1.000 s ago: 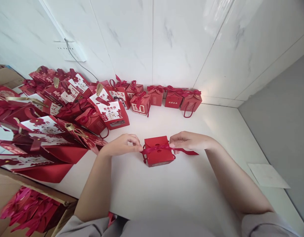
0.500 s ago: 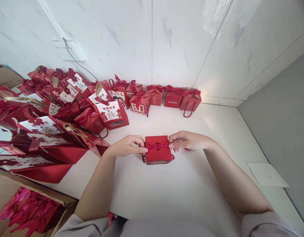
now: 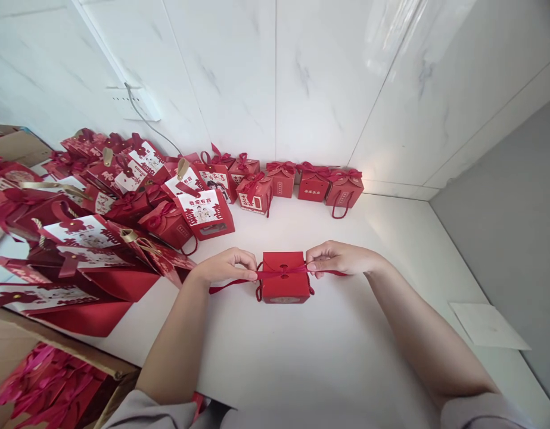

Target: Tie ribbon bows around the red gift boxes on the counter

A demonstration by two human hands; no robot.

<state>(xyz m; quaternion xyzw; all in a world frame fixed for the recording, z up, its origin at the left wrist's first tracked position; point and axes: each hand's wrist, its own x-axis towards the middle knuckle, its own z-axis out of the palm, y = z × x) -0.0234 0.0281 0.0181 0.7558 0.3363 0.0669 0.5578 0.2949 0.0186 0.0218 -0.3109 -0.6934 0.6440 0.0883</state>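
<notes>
A small red gift box stands on the white table, its top flaps folded together and cord handles at its sides. A dark pink ribbon runs taut across its top. At the box's left, my left hand pinches the ribbon between thumb and fingers, and a loose tail hangs out below the wrist. My right hand pinches the ribbon close to the right edge of the box, with its tail showing under the palm. Whether there is a knot in the middle, I cannot tell.
Several red boxes with bows line the wall. Crowded on the left are red and white gift bags. A cardboard carton at lower left holds more ribboned boxes. A white card lies at the right edge.
My left hand has drawn slightly left, away from the box, with the ribbon now stretched out and its tail showing. My right hand stays at the right edge. The view has tilted slightly.
</notes>
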